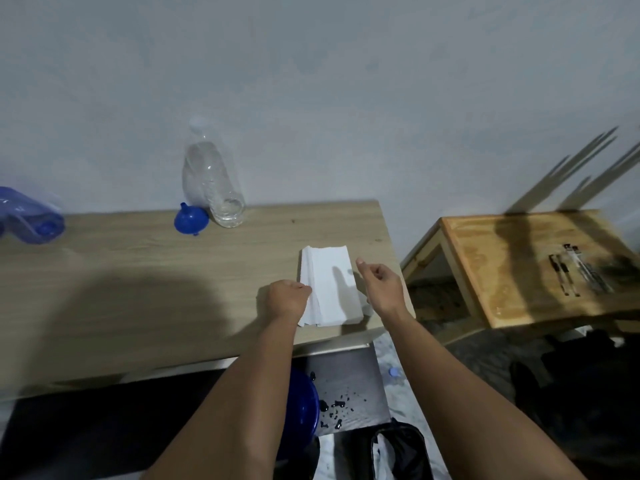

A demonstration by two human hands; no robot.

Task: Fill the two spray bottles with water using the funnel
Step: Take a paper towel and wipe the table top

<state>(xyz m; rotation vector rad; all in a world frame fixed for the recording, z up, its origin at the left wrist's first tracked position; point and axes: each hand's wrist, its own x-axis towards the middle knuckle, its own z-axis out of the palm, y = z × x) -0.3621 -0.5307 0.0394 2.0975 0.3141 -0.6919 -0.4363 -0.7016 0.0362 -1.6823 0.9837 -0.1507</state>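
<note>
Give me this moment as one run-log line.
left hand: grips edge of folded paper towel | right hand: above towel, holds nothing | funnel: on table, beside capped water bottle | filling: not underway

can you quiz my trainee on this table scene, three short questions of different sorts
1. True or false: the blue funnel stands in the neck of a spray bottle.
2. Multiple choice: the left hand touches A) the clear water bottle B) the white folded tissue C) the funnel.
3. Fill in: the blue spray bottle lies at the table's far ____ edge.

Key
1. False: it rests on the table beside the water bottle.
2. B: curled fingers sit at the tissue's left edge; the right hand hovers loosely curled and holds nothing.
3. Left.
</note>
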